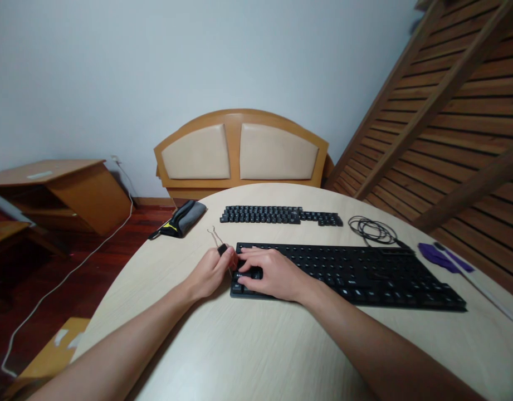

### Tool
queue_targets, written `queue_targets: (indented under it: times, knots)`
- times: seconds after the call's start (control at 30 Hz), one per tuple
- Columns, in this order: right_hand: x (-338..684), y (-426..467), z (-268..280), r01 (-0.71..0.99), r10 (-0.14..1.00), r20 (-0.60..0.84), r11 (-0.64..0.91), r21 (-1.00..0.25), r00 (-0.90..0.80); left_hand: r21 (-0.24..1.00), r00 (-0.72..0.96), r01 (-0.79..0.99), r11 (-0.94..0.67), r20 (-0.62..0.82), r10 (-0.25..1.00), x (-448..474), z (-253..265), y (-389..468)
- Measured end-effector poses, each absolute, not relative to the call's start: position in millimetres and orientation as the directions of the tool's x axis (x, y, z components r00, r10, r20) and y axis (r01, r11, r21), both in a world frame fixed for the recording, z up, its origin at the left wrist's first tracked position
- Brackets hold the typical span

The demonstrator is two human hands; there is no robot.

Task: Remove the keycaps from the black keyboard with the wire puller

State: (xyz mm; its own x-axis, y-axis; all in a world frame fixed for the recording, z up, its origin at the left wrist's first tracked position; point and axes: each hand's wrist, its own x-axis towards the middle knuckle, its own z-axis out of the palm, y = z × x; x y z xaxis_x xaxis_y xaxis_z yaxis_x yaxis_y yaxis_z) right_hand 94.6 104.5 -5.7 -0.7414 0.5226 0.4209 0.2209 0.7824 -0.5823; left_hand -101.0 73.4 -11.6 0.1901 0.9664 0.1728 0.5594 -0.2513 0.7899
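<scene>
My left hand [211,271] is closed round a wire keycap puller [223,249] with a black grip; two bent wire prongs stick up and away from it. It rests at the left end of a black keyboard [377,278]. My right hand [273,273] lies over the keyboard's lower left corner. Its thumb and forefinger close on a black keycap [238,276] there, partly hidden by the fingers. Much of the keyboard's left part is bare of caps, while several caps remain along its bottom row and lower left edge.
Behind the keyboard, loose black keycaps [260,214] stand in rows. A coiled black cable [373,230] lies at the back right. A purple cloth [440,258] with a thin stick is at the right edge. A grey and black pouch [183,219] sits at the table's left edge.
</scene>
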Motion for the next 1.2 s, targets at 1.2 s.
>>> queue_targets:
  times: [1.2]
  knots:
    - [95.8,103.8,-0.8,0.330,0.734,0.339,0.601,-0.728,-0.589,0.823,0.028,0.518,-0.234,0.257,0.966,-103.7,-12.4,79.7]
